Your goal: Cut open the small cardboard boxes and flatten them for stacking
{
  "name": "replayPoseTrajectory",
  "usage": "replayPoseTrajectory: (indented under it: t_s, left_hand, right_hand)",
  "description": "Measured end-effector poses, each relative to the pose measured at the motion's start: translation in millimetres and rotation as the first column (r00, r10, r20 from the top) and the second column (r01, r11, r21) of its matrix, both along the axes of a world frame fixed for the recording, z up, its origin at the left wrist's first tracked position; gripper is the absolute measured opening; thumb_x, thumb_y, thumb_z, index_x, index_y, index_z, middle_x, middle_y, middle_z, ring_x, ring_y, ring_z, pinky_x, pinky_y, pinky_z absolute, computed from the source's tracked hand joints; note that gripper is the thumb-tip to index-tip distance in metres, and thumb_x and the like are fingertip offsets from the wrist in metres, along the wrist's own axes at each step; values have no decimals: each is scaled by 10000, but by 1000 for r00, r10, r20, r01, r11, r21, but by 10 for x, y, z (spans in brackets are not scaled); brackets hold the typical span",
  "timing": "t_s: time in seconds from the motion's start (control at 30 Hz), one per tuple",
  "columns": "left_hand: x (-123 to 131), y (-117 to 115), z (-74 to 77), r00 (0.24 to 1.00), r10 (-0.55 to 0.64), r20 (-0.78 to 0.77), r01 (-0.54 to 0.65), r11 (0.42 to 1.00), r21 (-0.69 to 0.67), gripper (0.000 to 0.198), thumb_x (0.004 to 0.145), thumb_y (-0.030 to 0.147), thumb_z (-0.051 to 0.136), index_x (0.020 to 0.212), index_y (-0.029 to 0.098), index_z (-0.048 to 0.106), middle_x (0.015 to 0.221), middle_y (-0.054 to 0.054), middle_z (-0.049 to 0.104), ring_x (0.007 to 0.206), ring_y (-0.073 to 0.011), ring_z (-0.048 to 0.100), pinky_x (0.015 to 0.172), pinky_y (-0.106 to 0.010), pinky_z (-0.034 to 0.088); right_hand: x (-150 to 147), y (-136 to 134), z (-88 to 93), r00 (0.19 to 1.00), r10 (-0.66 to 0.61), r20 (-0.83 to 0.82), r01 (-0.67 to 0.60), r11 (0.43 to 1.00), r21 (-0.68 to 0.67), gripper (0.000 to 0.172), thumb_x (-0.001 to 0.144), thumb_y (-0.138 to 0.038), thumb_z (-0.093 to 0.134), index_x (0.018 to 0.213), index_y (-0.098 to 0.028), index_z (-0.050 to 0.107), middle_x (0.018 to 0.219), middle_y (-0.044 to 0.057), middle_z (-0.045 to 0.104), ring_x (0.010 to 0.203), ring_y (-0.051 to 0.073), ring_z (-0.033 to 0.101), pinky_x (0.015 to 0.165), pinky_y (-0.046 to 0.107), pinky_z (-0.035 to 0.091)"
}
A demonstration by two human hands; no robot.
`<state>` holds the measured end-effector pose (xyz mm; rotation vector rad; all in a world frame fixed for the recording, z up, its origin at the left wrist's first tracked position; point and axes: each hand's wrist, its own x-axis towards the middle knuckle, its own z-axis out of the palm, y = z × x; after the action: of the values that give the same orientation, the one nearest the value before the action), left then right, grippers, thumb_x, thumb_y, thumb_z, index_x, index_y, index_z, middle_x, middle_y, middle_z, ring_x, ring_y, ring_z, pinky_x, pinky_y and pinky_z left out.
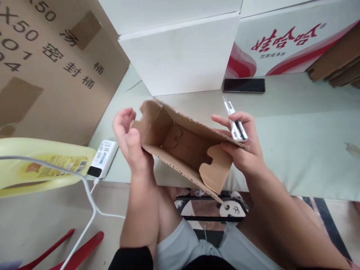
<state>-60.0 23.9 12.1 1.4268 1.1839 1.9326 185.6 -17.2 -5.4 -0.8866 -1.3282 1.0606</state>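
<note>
I hold a small brown cardboard box [182,144], half folded and open toward me, above my lap. My left hand [128,140] supports its left end, palm against the cardboard and fingers partly spread. My right hand [242,144] grips the box's right side and also pinches a white utility knife [235,122] against the top flap, blade end pointing away from me. A curved tab [215,167] of the box sticks out near my right palm.
A pale green table [295,131] lies ahead with a black phone [244,85], a white box [182,52], a red-printed carton [292,41] and a large brown carton [56,63]. A white power bank [103,157] with cable and a yellow bottle [42,165] lie at the left.
</note>
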Motion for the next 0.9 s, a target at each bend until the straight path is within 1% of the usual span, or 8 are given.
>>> replayPoseTrajectory:
  t_s: [0.07,0.2,0.27,0.37,0.53,0.7,0.8,0.9]
  left_hand:
    - [-61,11,23,998,-56,-15,55,996,-71,443,843,630,692,1098,269,723,1178,-53,723,1201,-282,661,1075,-449,504]
    - [-48,-41,44,983,-162,-84,147,975,-168,394,859,615,666,924,238,763,993,-61,786,1079,-282,734,995,-436,570]
    - [-18,-55,40,973,-207,-102,185,964,-192,439,910,621,594,894,217,765,903,-69,794,1053,-274,747,1003,-434,572]
    - [23,-29,6,972,-182,-145,147,963,-227,463,928,648,589,935,210,736,810,-54,782,909,-230,763,909,-380,594]
    - [15,84,-107,976,-63,-207,40,993,-114,462,853,650,718,1050,238,648,999,-59,752,984,-208,743,943,-363,582]
    - [-107,115,-109,879,-92,-468,73,996,-59,406,910,611,651,1048,241,747,1272,-98,687,1262,-283,645,1114,-476,504]
    - [-171,109,-73,830,-206,-518,148,977,-151,304,941,500,626,956,256,808,1211,-72,752,1190,-273,686,1097,-477,521]
    - [-232,159,-80,902,-236,-362,166,963,-213,179,879,349,679,921,261,829,1179,-50,783,1165,-261,701,1096,-445,521]
  right_hand:
    - [-19,-15,-7,999,6,37,-5,1000,-21,387,939,-463,686,1209,-385,420,1402,23,633,1159,257,732,939,439,636]
    - [-60,-1,-58,981,-172,85,174,985,-14,347,983,-410,626,1247,-370,405,1364,47,662,1223,264,692,997,484,600]
    - [-70,5,-75,970,-232,77,234,972,-20,352,987,-400,619,1257,-380,396,1374,48,660,1245,265,677,999,498,594]
    - [-74,-11,-66,973,-225,51,226,974,-8,374,962,-420,655,1236,-391,402,1384,35,656,1229,261,687,992,502,593]
    - [-40,-53,-26,994,-111,-22,113,978,175,424,869,-563,723,1143,-360,470,1143,20,755,1232,286,682,1132,567,505]
    - [47,-62,-13,989,118,89,-131,979,157,362,872,-545,714,1081,-301,546,965,50,789,1260,330,672,1137,608,484]
    - [58,-47,-50,997,53,49,-60,987,147,411,860,-591,708,1103,-314,526,1071,58,777,1262,320,672,1126,584,501]
    - [54,-1,-133,993,-118,-20,120,986,117,463,862,-626,690,1158,-348,468,1247,57,721,1257,300,672,1093,549,524]
